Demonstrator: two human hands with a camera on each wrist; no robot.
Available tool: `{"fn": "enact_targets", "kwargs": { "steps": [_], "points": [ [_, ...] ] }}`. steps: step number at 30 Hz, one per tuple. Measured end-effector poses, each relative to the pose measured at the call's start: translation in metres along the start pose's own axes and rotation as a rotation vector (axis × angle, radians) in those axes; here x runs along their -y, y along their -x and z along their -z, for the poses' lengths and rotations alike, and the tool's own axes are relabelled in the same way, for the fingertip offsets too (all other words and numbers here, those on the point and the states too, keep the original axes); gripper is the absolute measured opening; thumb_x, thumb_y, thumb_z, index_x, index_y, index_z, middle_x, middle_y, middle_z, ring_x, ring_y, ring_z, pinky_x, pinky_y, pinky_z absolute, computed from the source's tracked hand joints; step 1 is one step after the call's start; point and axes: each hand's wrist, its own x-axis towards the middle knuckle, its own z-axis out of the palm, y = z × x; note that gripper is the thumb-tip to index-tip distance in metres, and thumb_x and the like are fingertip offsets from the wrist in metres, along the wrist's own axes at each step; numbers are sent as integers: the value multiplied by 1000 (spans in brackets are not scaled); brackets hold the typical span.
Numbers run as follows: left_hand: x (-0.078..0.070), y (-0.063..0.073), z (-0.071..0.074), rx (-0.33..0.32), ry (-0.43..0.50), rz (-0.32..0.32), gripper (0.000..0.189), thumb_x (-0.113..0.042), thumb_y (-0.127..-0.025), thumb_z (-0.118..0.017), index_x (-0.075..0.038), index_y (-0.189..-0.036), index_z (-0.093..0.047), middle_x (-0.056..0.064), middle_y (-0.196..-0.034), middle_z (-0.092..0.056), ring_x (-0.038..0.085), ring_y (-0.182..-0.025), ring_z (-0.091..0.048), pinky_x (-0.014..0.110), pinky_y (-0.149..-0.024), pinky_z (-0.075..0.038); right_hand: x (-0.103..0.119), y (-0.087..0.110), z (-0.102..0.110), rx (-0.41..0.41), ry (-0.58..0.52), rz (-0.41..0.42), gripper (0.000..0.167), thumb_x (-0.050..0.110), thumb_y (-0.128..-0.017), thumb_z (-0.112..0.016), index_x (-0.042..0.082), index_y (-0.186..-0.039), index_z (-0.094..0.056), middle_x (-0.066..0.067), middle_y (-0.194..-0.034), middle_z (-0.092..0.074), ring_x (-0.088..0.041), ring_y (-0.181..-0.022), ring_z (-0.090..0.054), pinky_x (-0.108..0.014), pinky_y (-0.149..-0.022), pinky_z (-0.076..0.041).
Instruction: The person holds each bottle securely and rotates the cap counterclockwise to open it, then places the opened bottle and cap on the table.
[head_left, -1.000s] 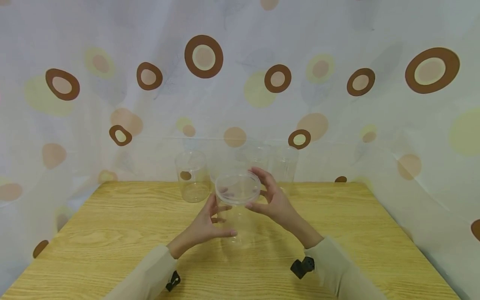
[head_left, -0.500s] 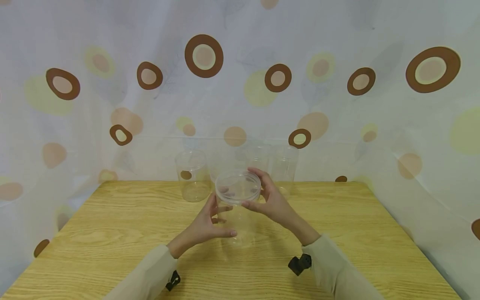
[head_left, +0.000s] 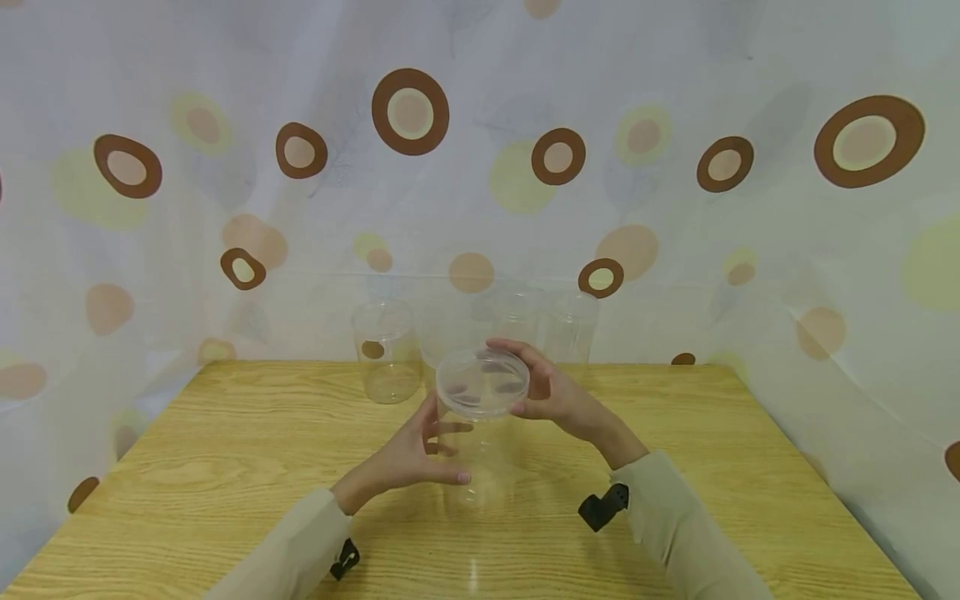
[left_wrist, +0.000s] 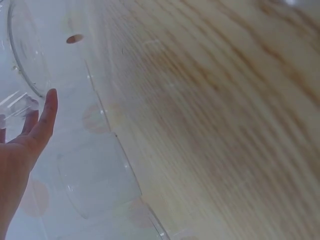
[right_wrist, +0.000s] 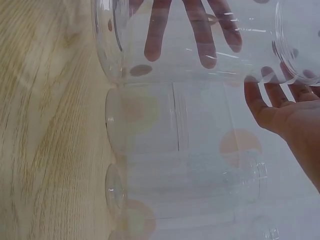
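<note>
A large clear plastic jar (head_left: 487, 471) stands nearly upright between both hands, with a clear round lid (head_left: 482, 385) at its top. My left hand (head_left: 405, 450) grips the side of its body, thumb toward me; its fingers show through the clear wall in the right wrist view. My right hand (head_left: 558, 402) holds the lid by its rim, thumb on the near side and fingers on the far side. In the right wrist view the right hand (right_wrist: 295, 112) is at the jar's ringed top end. Whether the jar's base touches the table is hard to tell.
Several other clear jars stand along the back of the wooden table (head_left: 247, 483): one (head_left: 388, 354) at left, a slimmer one (head_left: 572, 333) at right, others partly hidden behind the held jar. A patterned sheet (head_left: 480, 225) hangs behind and at both sides.
The jar and both hands have shifted slightly toward me and to the right. Over the last second, my right fingers and thumb have changed place along the lid's rim.
</note>
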Motion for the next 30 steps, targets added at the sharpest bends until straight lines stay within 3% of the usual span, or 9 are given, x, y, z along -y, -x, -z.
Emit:
{"fn": "enact_targets", "kwargs": {
  "steps": [8,13,17,24,30],
  "points": [
    [1,0,0,-7,-12,-8,107,-17,-71,-79,-34,-145,-4,5,-151,-16,39,-127,-39,50,-91,-45,-1,1,0,1,17,5,86,23,-83,-68,9,-146,-11,-12,-142,-23,-26,-125,-33,-33,-95,-43],
    [3,-1,2,-65,-40,-18,110,-12,-70,-80,-36,-145,-3,1,-151,-15,37,-126,-41,46,-88,-48,6,4,-11,-124,213,11,87,28,-82,-69,11,-146,-13,-13,-147,-20,-26,-130,-28,-44,-104,-32],
    [-2,0,2,-101,-51,-12,112,-9,-70,-79,-35,-145,-1,3,-152,-14,38,-126,-40,50,-89,-46,10,4,-20,-251,357,5,85,28,-80,-71,16,-145,-18,-12,-147,-23,-27,-134,-25,-55,-104,-27],
    [-17,2,-4,-109,-47,-7,108,-11,-71,-78,-33,-146,-4,5,-153,-13,42,-127,-37,56,-91,-42,9,2,-28,-364,462,-30,84,24,-75,-76,20,-142,-25,-8,-144,-32,-27,-130,-31,-53,-102,-31],
    [-19,2,-6,-97,-38,6,112,-8,-71,-78,-34,-146,1,6,-154,-10,39,-128,-38,54,-92,-42,9,0,-30,-367,477,-47,80,21,-75,-75,19,-141,-28,-8,-143,-32,-27,-127,-35,-53,-100,-33]
  ]
}}
